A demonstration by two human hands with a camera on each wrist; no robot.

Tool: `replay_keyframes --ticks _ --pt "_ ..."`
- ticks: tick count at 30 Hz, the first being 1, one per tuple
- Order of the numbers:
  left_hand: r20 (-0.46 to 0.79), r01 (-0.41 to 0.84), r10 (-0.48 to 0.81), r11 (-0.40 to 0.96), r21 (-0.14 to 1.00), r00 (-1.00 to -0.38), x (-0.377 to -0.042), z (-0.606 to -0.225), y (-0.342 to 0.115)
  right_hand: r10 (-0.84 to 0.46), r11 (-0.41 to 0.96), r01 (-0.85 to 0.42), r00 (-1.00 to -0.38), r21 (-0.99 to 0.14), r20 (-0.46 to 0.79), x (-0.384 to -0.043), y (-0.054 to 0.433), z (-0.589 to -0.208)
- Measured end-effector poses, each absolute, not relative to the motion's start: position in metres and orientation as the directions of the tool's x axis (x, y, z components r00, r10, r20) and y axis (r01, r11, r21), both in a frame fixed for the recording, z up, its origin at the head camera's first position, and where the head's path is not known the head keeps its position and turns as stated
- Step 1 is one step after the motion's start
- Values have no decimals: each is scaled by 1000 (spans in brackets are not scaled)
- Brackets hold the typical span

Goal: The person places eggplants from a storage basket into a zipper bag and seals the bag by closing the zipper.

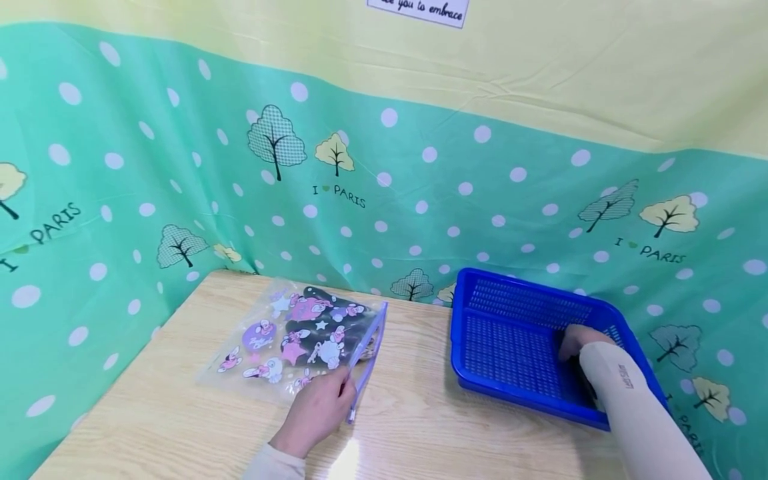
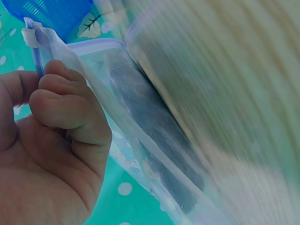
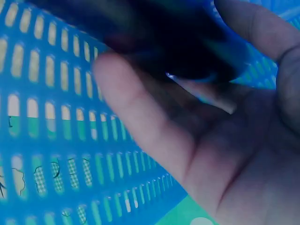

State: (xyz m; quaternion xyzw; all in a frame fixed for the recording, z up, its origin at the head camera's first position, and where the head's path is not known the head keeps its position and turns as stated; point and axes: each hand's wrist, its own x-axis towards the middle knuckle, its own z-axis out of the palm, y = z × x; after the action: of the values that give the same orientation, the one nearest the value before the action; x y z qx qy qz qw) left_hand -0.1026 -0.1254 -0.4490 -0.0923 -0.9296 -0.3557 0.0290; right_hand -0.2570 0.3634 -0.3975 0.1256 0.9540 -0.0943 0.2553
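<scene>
On the left of the table lies a clear zip bag [image 1: 261,337] printed with pink and purple cartoon figures. Dark, flat items [image 2: 154,126] show through its film. My left hand [image 1: 318,407] pinches the purple zip edge near the slider [image 2: 30,37], and the mouth gapes there. Over on the right, my right hand [image 1: 581,339] reaches down into a blue plastic basket [image 1: 510,393]. Its thumb and fingers are curled round a dark, glossy object [image 3: 187,42], blurred in the right wrist view; I cannot tell its kind.
Both the bag and the basket stand on a light wooden table [image 1: 414,400]. Close behind hangs a green and yellow cloth [image 1: 444,220] with white dots and trees. The basket's slotted walls rise around the right hand.
</scene>
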Motion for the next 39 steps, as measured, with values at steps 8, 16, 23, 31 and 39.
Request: replay_keyframes --ticks 8,16,23,31,39 --pt "112 191 155 728 658 -981 -102 -448 -126 134 963 235 -842 -133 -523 -247 354 -397" --pt "105 194 166 732 654 -981 -99 -447 -127 -135 981 -53 -877 -185 -462 -262 348 -404" --pt "122 208 170 738 641 -978 -99 -448 -128 -180 980 -125 -881 -151 -438 -266 325 -398" --pt "131 219 177 738 638 -976 -99 -448 -127 -230 967 -157 -879 -202 -418 -263 305 -395" --pt "142 234 186 744 626 -972 -100 -449 -128 -250 966 -219 -928 -138 -277 -262 295 -388"
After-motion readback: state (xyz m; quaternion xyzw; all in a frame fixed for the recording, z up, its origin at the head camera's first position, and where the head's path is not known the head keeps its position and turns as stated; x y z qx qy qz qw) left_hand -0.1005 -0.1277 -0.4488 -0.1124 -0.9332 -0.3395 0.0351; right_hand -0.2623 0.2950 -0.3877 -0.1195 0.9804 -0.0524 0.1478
